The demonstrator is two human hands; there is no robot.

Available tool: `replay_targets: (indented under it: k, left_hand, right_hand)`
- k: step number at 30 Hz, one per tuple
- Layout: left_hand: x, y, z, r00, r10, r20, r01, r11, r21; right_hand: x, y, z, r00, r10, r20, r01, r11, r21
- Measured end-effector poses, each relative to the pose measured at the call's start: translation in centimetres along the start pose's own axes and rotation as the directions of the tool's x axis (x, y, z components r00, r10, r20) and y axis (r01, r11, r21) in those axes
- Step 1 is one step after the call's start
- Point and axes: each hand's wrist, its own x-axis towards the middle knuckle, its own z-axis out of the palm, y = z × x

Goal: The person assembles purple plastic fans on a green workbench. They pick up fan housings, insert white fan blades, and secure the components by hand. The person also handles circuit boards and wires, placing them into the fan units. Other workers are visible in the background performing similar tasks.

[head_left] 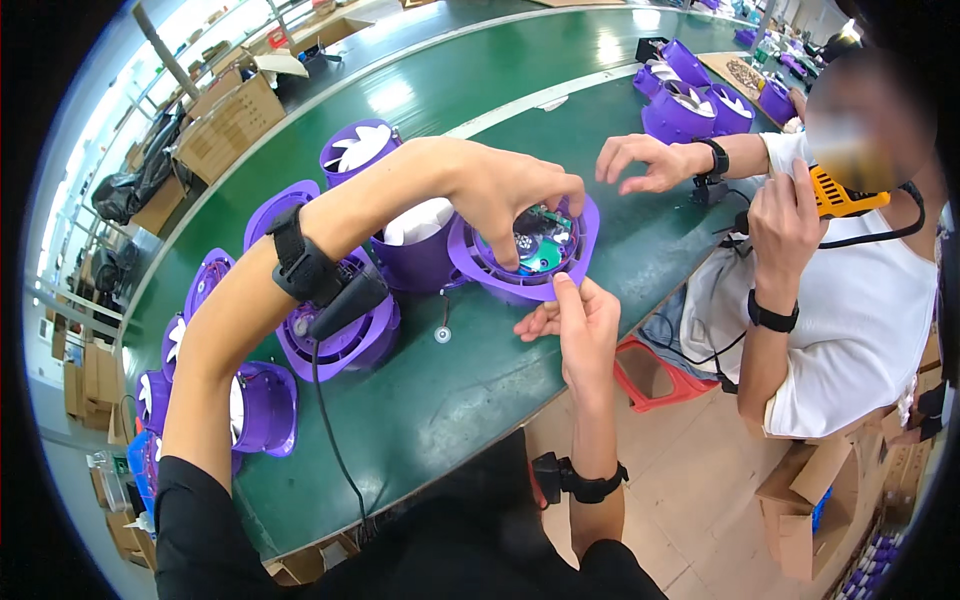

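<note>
On the green table, a round purple fan housing lies with its open side up. A green circuit board with wires shows inside it. My left hand arches over this housing from above, its thumb and fingers gripping across the opening and partly covering the board. At the near right edge, my right hand has its thumb against the rim. Its other fingers extend leftward below the housing, apart from the thumb. A small round disc on a thin lead lies just left of the housing.
Several purple fan housings, some with white blades, stand left of my hands; one sits under my left forearm. A co-worker on the right holds a yellow tool, their other hand over the table. A red stool stands at the table's edge.
</note>
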Motion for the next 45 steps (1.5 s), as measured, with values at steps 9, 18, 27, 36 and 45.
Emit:
replay_targets:
  k: [9,18,27,36,45]
  left_hand:
    - [-1.6,1.6,0.0,0.992,-0.066,-0.112,0.080,0.988,0.129]
    - [-2.9,0.4,1.7,0.968,-0.090,-0.233,0.132,0.976,0.172]
    - [2.0,-1.1,4.1,0.853,0.010,-0.521,0.022,0.998,0.055]
    - [6.9,-1.7,5.8,0.663,-0.010,-0.749,-0.177,0.970,-0.169]
    - [7.3,-1.6,6.4,0.663,-0.100,-0.742,-0.183,0.939,-0.290]
  right_hand:
    - [0.0,0.1,0.2,0.999,-0.040,-0.009,0.040,0.999,0.015]
    - [-0.1,1.1,1.0,0.981,-0.172,-0.086,0.178,0.982,0.063]
    - [2.8,0.2,-3.5,0.931,-0.291,-0.219,0.294,0.956,-0.022]
    - [5.0,-0.7,-6.7,0.849,-0.373,-0.374,0.358,0.927,-0.112]
    - [5.4,-1.1,-7.5,0.869,-0.365,-0.334,0.337,0.931,-0.140]
